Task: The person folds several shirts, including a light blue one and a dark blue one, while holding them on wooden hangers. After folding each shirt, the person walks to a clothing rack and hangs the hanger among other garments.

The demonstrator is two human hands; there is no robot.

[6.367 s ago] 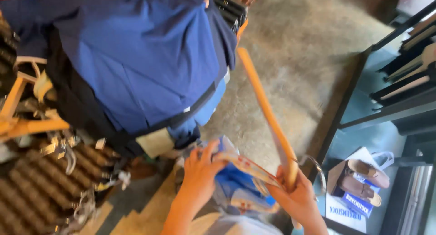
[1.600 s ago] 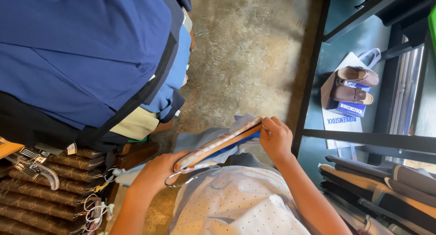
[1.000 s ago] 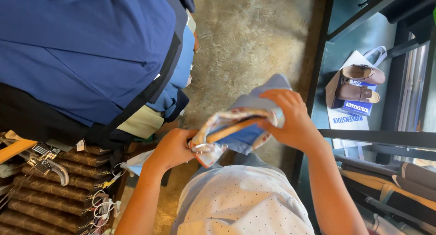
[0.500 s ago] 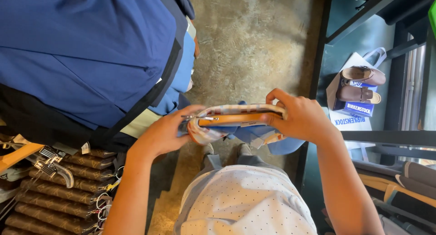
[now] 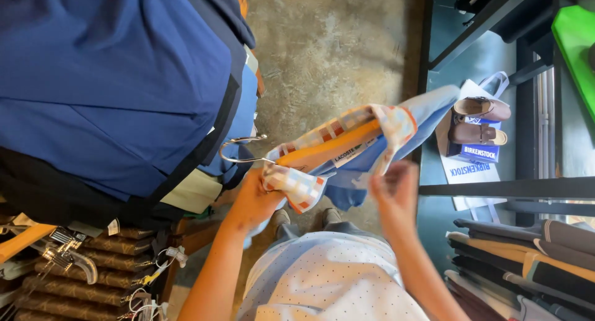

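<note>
Wooden hanger [image 5: 328, 149] with checked light-blue garment [image 5: 396, 132], held chest-high over concrete floor [image 5: 334, 42].
Left hand [image 5: 254, 200] gripping hook end; right hand [image 5: 393, 191] now off the hanger, pinching fabric. Raised higher than half a second ago.

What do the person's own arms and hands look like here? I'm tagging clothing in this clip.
Both forearms are bare, with no sleeves reaching them. The left hand and right hand wear no gloves; no watch or rings are visible. The light dotted shirt covers the torso.
</note>
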